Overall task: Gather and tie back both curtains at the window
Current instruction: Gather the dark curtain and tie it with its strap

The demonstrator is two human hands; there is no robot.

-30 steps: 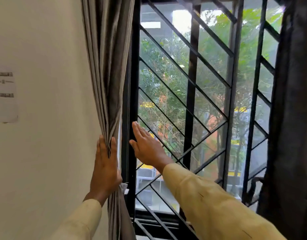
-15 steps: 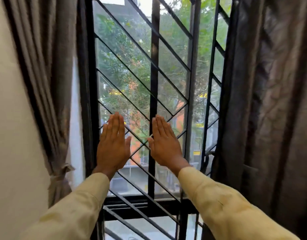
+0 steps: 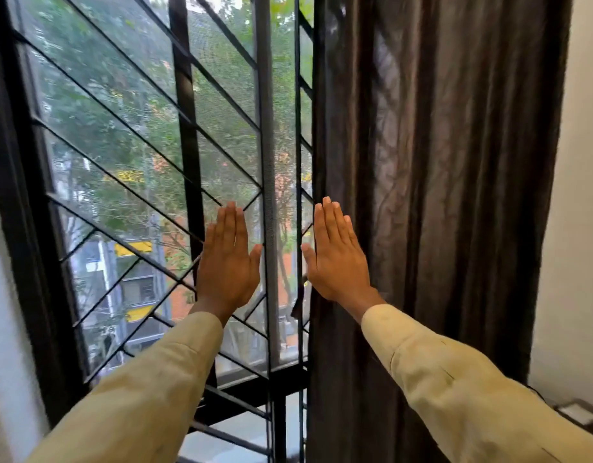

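The right curtain [image 3: 438,195], dark brown and pleated, hangs loose and spread from the window frame to the right wall. My right hand [image 3: 337,259] is flat and empty, fingers up, at the curtain's left edge; contact with the cloth cannot be told. Raised in front of the window grille is my left hand [image 3: 226,262], flat, empty, apart from any curtain. The left curtain is out of view.
A black grille of diagonal bars [image 3: 185,135] covers the window, with a mesh panel [image 3: 221,128] behind it. A white wall [image 3: 579,228] borders the curtain on the right. A dark object [image 3: 579,414] sits low at the right edge.
The view has swung right, from the tied left curtain to the loose right one. My left hand let go of the left curtain; both flat hands moved right toward the right curtain's edge.
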